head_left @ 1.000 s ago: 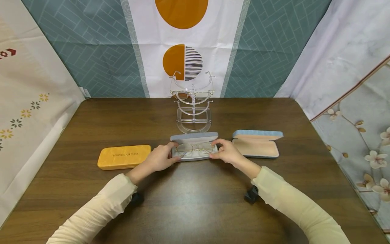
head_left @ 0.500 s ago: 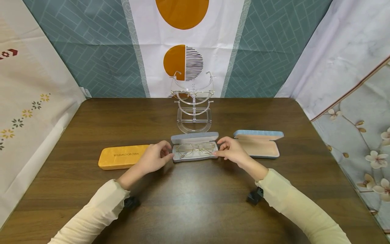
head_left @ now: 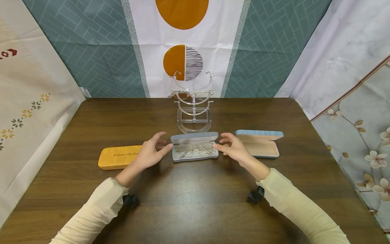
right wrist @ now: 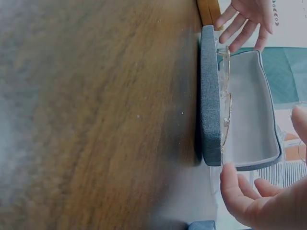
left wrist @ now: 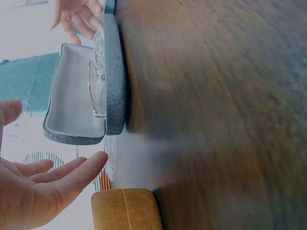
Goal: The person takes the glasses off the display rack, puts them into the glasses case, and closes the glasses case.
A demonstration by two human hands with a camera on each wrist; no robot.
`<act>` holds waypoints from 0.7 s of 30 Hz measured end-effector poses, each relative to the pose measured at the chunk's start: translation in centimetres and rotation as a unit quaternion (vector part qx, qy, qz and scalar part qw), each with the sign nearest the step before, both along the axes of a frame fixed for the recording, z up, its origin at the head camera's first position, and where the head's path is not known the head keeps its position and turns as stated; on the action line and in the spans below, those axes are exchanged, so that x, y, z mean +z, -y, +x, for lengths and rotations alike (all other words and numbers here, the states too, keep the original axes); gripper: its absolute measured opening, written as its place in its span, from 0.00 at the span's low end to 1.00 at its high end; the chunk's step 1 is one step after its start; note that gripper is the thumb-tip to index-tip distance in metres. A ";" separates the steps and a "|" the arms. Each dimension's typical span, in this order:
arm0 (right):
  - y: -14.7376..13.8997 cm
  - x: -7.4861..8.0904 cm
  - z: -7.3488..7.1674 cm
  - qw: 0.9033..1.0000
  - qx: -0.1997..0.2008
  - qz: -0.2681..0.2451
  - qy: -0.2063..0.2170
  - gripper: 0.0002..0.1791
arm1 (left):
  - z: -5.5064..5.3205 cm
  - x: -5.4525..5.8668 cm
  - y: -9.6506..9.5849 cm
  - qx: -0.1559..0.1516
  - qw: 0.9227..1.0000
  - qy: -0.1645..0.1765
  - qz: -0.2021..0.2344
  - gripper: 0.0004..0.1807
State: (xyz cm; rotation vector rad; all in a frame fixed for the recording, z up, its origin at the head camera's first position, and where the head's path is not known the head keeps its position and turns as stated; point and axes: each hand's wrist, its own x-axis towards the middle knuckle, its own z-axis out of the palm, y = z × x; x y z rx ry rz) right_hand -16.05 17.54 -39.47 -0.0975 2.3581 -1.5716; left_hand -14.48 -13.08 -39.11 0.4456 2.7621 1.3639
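A grey glasses case (head_left: pixel 191 159) stands with its lid up at the middle of the table. Inside it lie gold wire-framed glasses (head_left: pixel 195 149), their lenses toward the front. At the case's left end is my left hand (head_left: pixel 149 153), fingers spread and loosely bent, holding nothing. My right hand (head_left: pixel 235 148) hovers by the right end, thumb near the case's corner; whether it touches cannot be told. The left wrist view shows a gap between the left fingers and the case (left wrist: pixel 115 76). In the right wrist view the glasses (right wrist: pixel 226 115) rise slightly above the case's side.
A yellow glasses case (head_left: pixel 118 158) lies closed on the left, partly behind the left hand. On the right, a blue case (head_left: pixel 260 149) stands open with a beige lining. Behind the grey case is a clear display stand (head_left: pixel 193 117) bearing another pair of glasses (head_left: pixel 202 96).
Both hands have let go of the glasses and drawn apart, the left one leftward, the right one rightward. Their fingers have opened wider. The glasses stay in the grey case.
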 end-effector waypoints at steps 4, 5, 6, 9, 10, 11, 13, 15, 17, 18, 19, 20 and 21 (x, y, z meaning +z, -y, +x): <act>0.2 -0.1 -0.5 1.000 -0.009 -0.011 0.009 0.36 | -0.5 -0.1 -0.1 0.018 0.999 0.042 0.021 0.33; 0.2 -0.2 -0.6 1.000 -0.011 -0.013 0.013 0.35 | -0.7 -0.2 -0.2 0.022 0.998 0.053 0.026 0.34; 0.3 -0.2 -0.8 1.000 -0.012 -0.016 0.015 0.35 | -0.8 -0.2 -0.2 0.027 0.997 0.065 0.034 0.34; 0.5 -0.3 -1.1 0.999 -0.012 -0.024 0.023 0.35 | -1.2 -0.4 -0.4 0.035 0.993 0.098 0.059 0.36; 0.5 -0.3 -1.2 0.999 -0.013 -0.027 0.025 0.35 | -1.3 -0.5 -0.5 0.036 0.991 0.110 0.069 0.36; 0.6 -0.3 -1.3 0.999 -0.015 -0.032 0.031 0.35 | -1.4 -0.5 -0.6 0.036 0.989 0.122 0.080 0.37; 0.7 -0.3 -1.4 0.998 -0.019 -0.041 0.039 0.35 | -1.6 -0.6 -0.8 0.035 0.984 0.144 0.098 0.37; 0.9 -0.3 -1.6 0.997 -0.025 -0.050 0.048 0.35 | -1.7 -0.6 -1.0 0.033 0.980 0.165 0.110 0.38; 1.1 -0.2 -1.7 0.996 -0.031 -0.056 0.058 0.34 | -1.9 -0.7 -1.3 0.030 0.976 0.180 0.118 0.37; 1.1 -0.2 -1.8 0.996 -0.034 -0.058 0.062 0.33 | -2.0 -0.7 -1.4 0.029 0.975 0.185 0.122 0.36; 1.2 -0.2 -1.9 0.995 -0.037 -0.059 0.065 0.33 | -2.0 -0.7 -1.5 0.028 0.974 0.189 0.125 0.34; 1.3 -0.2 -1.9 0.995 -0.040 -0.061 0.068 0.32 | -2.1 -0.8 -1.6 0.027 0.973 0.190 0.128 0.33; 1.4 -0.2 -2.0 0.995 -0.042 -0.062 0.071 0.31 | -2.1 -0.8 -1.7 0.025 0.973 0.191 0.131 0.31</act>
